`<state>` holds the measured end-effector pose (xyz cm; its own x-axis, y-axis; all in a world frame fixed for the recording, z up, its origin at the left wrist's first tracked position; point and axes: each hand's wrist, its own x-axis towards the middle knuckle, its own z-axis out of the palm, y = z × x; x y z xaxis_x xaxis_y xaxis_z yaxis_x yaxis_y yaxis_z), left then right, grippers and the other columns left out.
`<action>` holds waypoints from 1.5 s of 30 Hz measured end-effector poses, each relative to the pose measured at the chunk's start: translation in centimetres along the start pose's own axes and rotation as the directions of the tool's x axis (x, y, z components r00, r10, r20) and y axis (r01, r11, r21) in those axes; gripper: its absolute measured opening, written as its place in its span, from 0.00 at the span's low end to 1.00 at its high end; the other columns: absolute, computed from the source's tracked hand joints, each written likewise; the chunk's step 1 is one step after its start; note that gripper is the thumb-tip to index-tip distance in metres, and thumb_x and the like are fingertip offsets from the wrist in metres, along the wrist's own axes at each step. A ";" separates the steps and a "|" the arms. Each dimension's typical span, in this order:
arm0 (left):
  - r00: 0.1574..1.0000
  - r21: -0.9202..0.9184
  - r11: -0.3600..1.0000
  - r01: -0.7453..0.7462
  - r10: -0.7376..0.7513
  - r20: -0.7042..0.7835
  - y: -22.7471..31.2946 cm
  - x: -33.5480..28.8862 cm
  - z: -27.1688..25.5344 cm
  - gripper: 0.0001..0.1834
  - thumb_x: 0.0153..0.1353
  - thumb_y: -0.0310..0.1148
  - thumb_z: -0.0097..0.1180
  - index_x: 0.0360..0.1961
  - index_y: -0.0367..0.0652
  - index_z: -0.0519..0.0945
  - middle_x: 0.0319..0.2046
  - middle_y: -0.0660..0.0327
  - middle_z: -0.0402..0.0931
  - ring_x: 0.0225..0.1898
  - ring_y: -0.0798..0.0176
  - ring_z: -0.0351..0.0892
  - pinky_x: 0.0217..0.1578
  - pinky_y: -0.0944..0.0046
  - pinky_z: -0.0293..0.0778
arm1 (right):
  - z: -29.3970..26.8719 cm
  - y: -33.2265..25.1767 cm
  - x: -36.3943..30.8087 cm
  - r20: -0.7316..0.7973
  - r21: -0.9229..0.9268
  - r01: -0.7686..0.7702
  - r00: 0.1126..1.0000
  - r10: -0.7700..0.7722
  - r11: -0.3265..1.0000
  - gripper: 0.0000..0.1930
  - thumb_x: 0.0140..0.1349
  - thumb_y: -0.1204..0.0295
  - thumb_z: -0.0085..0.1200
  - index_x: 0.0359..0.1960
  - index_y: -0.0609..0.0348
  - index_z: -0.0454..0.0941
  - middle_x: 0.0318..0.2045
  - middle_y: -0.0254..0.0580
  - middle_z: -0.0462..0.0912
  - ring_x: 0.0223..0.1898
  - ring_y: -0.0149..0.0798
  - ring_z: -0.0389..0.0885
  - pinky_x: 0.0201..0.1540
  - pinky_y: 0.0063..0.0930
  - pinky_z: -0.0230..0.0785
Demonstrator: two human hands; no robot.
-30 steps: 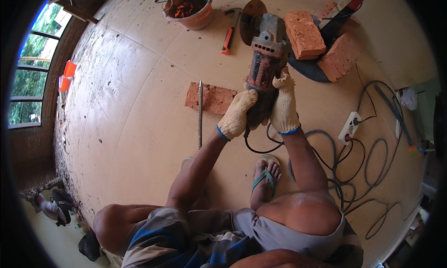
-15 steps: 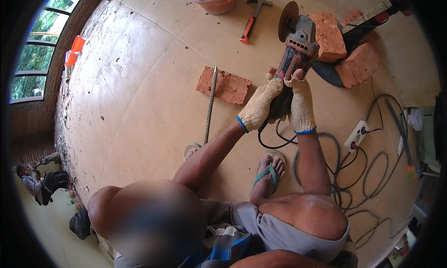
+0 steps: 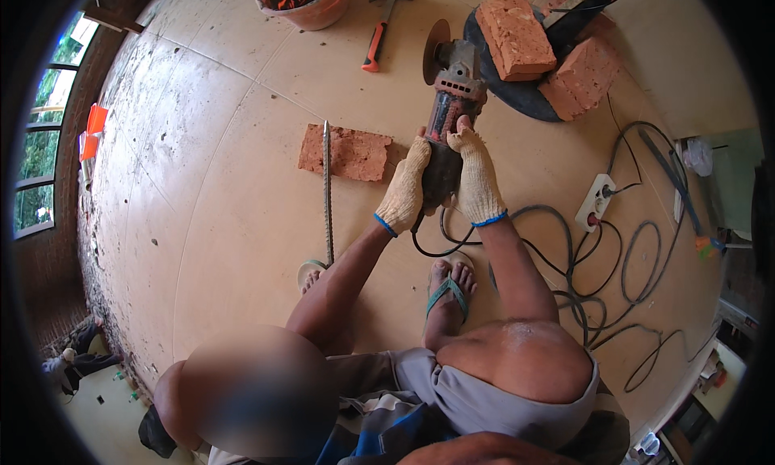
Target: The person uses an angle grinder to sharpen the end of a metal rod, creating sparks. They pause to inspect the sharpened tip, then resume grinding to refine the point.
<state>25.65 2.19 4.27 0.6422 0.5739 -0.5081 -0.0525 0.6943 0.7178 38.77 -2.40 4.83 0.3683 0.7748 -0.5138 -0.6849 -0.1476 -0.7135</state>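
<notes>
My left hand [image 3: 406, 189], in a cream knitted glove with a blue cuff, is closed around the left side of an angle grinder [image 3: 456, 94]. My right hand [image 3: 479, 174], gloved the same way, grips its right side near the rear. The grinder is held up over the floor, its brown disc [image 3: 437, 52] at the far end and facing left. To the left of the grinder a ribbed steel bar [image 3: 328, 198] rests across a red brick [image 3: 359, 153]; the bar's near end lies by my left sandal.
Beyond the grinder are a claw hammer [image 3: 377, 43], a pinkish bucket [image 3: 324, 11] with glowing contents, and rough bricks [image 3: 515, 39] on a black base. Black cables loop at the right from a white socket strip [image 3: 595, 203]. A person [image 3: 77, 368] is at far left.
The view has shifted, so the floor things appear further left. The grinder, still in both hands, has swung slightly and its disc sits a little nearer the brick.
</notes>
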 end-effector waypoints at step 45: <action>0.997 0.153 0.985 -0.079 0.077 0.021 0.7 -1.4 1.6 0.37 0.83 0.66 0.44 0.54 0.39 0.82 0.27 0.62 0.82 0.20 0.68 0.79 0.20 0.66 0.72 | -1.1 0.1 -1.1 0.032 -0.119 0.158 0.987 -0.156 0.980 0.34 0.70 0.49 0.71 0.64 0.63 0.77 0.52 0.43 0.89 0.49 0.38 0.92 0.52 0.35 0.89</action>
<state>25.92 1.20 6.27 0.6523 0.6162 -0.4414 0.0143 0.5722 0.8200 38.98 -3.92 4.84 0.4502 0.8075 -0.3812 -0.5385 -0.0950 -0.8373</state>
